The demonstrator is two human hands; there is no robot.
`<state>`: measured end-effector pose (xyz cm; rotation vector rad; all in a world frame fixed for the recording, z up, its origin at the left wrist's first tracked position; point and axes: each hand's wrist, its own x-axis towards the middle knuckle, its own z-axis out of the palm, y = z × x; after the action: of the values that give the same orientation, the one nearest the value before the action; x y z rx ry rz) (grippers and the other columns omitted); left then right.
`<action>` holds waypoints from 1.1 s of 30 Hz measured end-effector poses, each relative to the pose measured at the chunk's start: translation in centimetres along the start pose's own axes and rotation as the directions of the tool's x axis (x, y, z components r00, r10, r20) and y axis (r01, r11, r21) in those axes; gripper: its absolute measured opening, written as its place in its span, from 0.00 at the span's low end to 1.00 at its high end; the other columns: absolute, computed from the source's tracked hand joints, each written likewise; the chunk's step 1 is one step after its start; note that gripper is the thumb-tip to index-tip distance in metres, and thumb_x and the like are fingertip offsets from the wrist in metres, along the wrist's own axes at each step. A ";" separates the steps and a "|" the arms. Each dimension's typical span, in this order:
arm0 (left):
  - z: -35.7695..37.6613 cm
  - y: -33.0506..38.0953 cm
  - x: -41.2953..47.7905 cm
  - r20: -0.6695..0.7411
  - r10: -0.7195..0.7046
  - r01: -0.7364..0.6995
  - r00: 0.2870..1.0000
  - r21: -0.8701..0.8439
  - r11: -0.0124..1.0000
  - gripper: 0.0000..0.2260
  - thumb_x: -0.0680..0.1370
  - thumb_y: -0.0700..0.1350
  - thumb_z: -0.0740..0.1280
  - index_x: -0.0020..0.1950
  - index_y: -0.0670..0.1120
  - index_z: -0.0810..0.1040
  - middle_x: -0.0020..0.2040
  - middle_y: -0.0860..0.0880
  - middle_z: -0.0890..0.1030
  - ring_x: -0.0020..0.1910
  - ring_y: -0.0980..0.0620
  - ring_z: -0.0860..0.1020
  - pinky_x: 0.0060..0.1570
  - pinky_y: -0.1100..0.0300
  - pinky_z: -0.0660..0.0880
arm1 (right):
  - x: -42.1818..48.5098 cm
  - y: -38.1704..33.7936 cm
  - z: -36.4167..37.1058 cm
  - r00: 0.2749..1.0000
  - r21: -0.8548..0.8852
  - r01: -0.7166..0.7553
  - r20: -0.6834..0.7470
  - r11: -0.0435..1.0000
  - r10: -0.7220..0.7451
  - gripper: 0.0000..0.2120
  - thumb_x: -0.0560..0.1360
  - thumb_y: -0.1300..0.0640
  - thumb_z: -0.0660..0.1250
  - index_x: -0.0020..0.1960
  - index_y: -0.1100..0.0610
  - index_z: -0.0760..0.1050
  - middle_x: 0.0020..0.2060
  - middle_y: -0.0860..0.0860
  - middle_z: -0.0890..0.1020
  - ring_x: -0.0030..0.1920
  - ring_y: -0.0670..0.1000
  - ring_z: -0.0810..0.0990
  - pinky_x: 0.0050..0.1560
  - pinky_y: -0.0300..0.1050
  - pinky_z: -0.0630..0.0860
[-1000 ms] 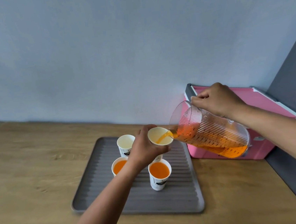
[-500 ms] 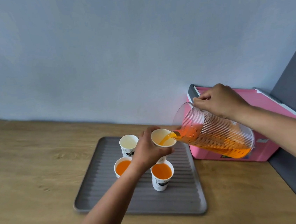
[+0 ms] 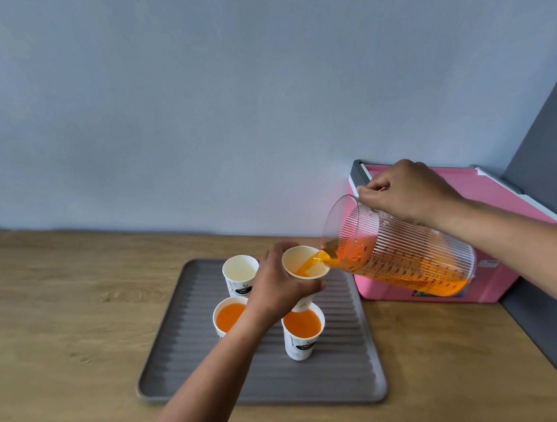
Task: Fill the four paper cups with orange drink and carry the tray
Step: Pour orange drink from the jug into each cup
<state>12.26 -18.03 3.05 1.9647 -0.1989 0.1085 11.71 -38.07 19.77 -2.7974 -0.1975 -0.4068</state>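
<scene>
The grey tray (image 3: 188, 351) serves as the landmark. Left of it the wooden tabletop (image 3: 51, 320) lies bare and open, and the strip in front of its near edge is free too. On the tray, the front half of the ribbed surface is clear; the back half is crowded by three standing cups, an empty cup (image 3: 241, 275) and two filled cups (image 3: 228, 317) (image 3: 303, 333), with the left hand (image 3: 278, 288) holding a fourth cup (image 3: 305, 263) above them. Right of the tray, the tilted pitcher (image 3: 402, 259) and the pink box (image 3: 483, 278) behind it block passage, and a dark wall (image 3: 556, 181) closes that side.
</scene>
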 end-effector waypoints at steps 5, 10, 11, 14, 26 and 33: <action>0.1 0.0 -0.1 0.003 0.000 0.000 1.000 -0.006 1.000 0.34 0.61 0.52 0.81 0.64 0.56 0.70 0.61 0.53 0.74 0.56 0.53 0.75 0.52 0.56 0.77 | -0.1 0.0 0.0 1.000 -0.003 0.013 0.007 1.000 -0.012 0.15 0.77 0.50 0.66 0.33 0.49 0.81 0.28 0.39 0.76 0.29 0.40 0.73 0.31 0.37 0.63; 0.2 -0.1 0.0 -0.006 -0.003 0.003 1.000 -0.018 1.000 0.34 0.60 0.52 0.81 0.62 0.57 0.71 0.59 0.53 0.75 0.57 0.53 0.75 0.55 0.54 0.77 | -0.1 0.1 0.0 1.000 -0.007 0.016 0.006 1.000 -0.016 0.15 0.77 0.49 0.66 0.35 0.53 0.84 0.27 0.40 0.77 0.28 0.42 0.73 0.31 0.38 0.63; 0.2 -0.2 0.0 -0.006 -0.004 0.004 1.000 -0.021 1.000 0.34 0.60 0.52 0.81 0.62 0.57 0.71 0.59 0.53 0.75 0.57 0.53 0.76 0.55 0.54 0.77 | -0.1 0.0 0.0 1.000 -0.006 0.016 0.009 1.000 -0.016 0.15 0.77 0.49 0.66 0.34 0.52 0.83 0.28 0.40 0.77 0.28 0.42 0.73 0.31 0.38 0.63; 0.2 -0.2 0.1 -0.002 -0.008 0.008 1.000 -0.023 1.000 0.35 0.59 0.53 0.81 0.63 0.56 0.71 0.60 0.53 0.75 0.57 0.53 0.76 0.56 0.53 0.77 | 0.0 0.0 0.0 1.000 -0.016 0.023 0.011 1.000 -0.023 0.15 0.77 0.49 0.66 0.34 0.51 0.83 0.29 0.43 0.80 0.29 0.42 0.75 0.31 0.38 0.64; 0.2 -0.4 0.4 0.017 -0.014 0.015 1.000 -0.032 0.999 0.35 0.59 0.55 0.80 0.62 0.58 0.70 0.60 0.53 0.76 0.57 0.53 0.76 0.55 0.53 0.78 | 0.1 0.0 -0.2 1.000 -0.006 0.024 -0.004 1.000 -0.024 0.17 0.77 0.48 0.66 0.31 0.51 0.82 0.28 0.43 0.80 0.30 0.45 0.78 0.32 0.39 0.66; 0.3 -0.4 0.5 0.032 -0.030 0.031 0.999 -0.036 0.999 0.35 0.60 0.55 0.80 0.62 0.58 0.69 0.60 0.53 0.75 0.58 0.52 0.75 0.54 0.55 0.77 | 0.1 0.3 -0.1 0.999 -0.016 0.035 -0.013 0.999 -0.035 0.18 0.77 0.48 0.66 0.33 0.54 0.83 0.30 0.46 0.82 0.30 0.45 0.78 0.32 0.38 0.66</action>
<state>12.80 -18.16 2.62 1.9336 -0.1905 0.0535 11.85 -38.34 19.77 -2.8095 -0.2410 -0.4374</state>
